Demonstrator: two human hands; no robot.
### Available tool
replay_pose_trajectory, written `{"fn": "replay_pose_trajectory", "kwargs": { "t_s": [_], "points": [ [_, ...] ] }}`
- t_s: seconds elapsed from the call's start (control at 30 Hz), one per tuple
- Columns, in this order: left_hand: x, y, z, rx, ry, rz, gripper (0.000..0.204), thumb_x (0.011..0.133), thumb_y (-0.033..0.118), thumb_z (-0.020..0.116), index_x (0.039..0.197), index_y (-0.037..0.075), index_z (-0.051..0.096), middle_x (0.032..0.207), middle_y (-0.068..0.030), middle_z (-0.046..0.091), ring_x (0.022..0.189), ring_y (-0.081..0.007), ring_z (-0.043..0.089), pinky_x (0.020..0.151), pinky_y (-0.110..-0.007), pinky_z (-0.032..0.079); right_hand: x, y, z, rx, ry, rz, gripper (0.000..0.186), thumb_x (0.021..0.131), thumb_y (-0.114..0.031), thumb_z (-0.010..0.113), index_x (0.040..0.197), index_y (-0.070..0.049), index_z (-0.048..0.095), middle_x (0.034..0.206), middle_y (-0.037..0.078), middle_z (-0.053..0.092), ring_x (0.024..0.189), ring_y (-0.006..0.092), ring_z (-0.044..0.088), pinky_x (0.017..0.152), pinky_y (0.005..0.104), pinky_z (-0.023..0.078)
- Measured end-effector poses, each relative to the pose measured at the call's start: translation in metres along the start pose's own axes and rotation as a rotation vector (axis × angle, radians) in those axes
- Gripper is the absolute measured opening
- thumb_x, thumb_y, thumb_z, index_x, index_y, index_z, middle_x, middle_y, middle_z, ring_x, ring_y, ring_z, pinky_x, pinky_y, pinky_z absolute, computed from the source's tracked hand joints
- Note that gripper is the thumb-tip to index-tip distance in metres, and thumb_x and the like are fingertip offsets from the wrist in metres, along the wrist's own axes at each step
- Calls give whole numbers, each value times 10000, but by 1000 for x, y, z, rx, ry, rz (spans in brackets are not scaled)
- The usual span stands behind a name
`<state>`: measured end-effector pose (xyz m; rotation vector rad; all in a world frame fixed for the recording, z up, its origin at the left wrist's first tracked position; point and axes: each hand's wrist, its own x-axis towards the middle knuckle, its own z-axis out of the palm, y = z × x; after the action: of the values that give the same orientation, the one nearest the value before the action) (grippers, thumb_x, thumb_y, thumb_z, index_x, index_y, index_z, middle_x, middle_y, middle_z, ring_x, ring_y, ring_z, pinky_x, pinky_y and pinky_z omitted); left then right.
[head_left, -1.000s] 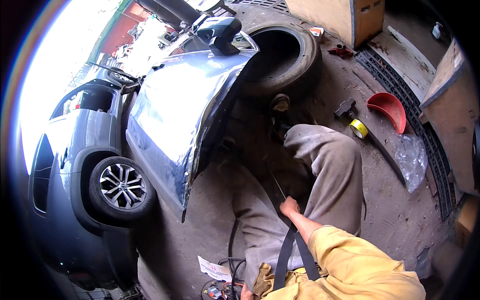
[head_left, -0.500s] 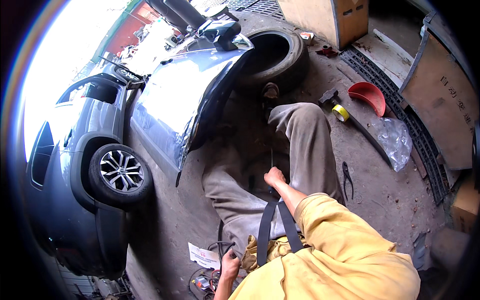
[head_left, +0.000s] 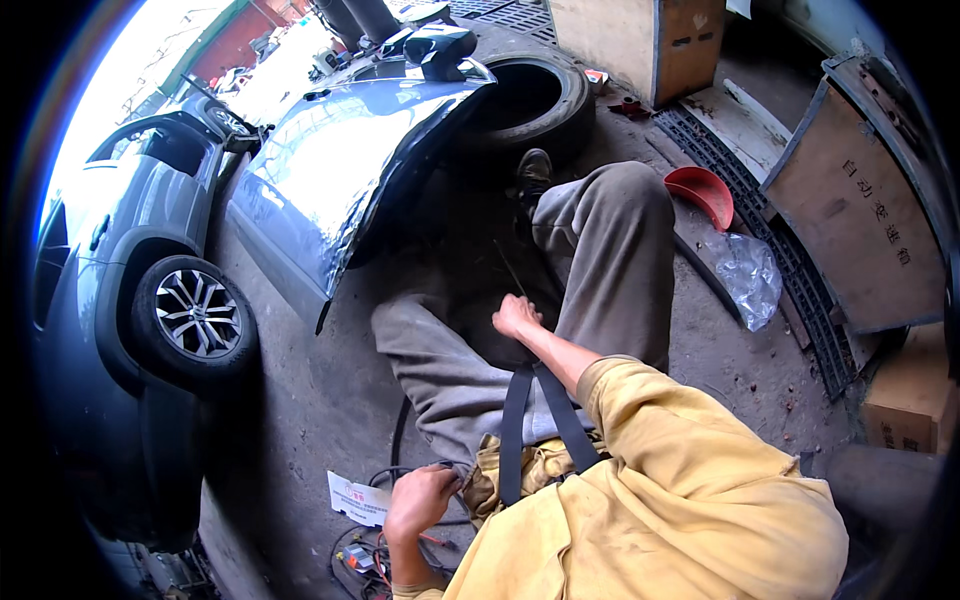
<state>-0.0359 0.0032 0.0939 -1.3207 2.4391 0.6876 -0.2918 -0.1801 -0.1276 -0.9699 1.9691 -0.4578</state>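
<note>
My right hand [head_left: 516, 317] is closed between my legs, around what looks like a screwdriver. Its long thin shaft [head_left: 508, 262] points forward and slightly left, while the fist hides the handle. Low on the left, my left hand [head_left: 420, 500] is curled against my trousers [head_left: 440, 370] by my hip, next to a black cable [head_left: 399, 430]. What its fingers hold, if anything, is hidden. A printed white card [head_left: 358, 498] and a tangle of wires [head_left: 375, 560] lie on the floor beside that hand.
A tyre [head_left: 575, 110] and a detached silver-blue car panel [head_left: 330, 180] lie ahead. On the left stands a dark car [head_left: 110, 300]. To the right are a red dish [head_left: 703, 190], a plastic bag [head_left: 745, 275], a dark handle [head_left: 708, 282], black grating strips [head_left: 790, 260] and wooden crates [head_left: 850, 200].
The view has shifted. My right hand has tipped the shaft forward and left; my left hand has come up beside my hip. My right leg now hides the pliers and hammer head.
</note>
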Motion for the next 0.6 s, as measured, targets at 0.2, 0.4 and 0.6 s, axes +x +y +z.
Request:
{"fn": "replay_pose_trajectory", "kwargs": {
  "t_s": [0.2, 0.4, 0.6],
  "points": [
    [94, -22, -99, -747, 368, 130, 312, 982, 123, 591, 1238, -54, 599, 1093, -115, 707, 1015, -165, 641, 908, -290, 491, 20, -75, -54, 224, 129, -185, 351, 804, -218, 557, 1064, -8, 664, 1169, 232, 648, 1136, 380, 604, 981, 462, 477],
    [243, -49, -158, -659, 746, 242, 421, 1005, 285, 561, 1344, 35, 561, 1317, -120, 612, 1249, -250, 560, 1065, -325, 415, 58, -15, -34, 15, 108, -124, 347, 827, -202, 544, 1095, -9, 650, 1191, 237, 631, 1171, 416, 570, 957, 543, 461],
    [397, -62, -247, -270, 734, 221, 484, 1042, 378, 438, 1375, 36, 517, 1364, -190, 557, 1302, -351, 492, 1089, -393, 374, 106, 116, 3, 27, 91, 530, 346, 856, -199, 629, 1160, -40, 675, 1254, 197, 619, 1193, 387, 576, 993, 482, 470]
  ]
}}
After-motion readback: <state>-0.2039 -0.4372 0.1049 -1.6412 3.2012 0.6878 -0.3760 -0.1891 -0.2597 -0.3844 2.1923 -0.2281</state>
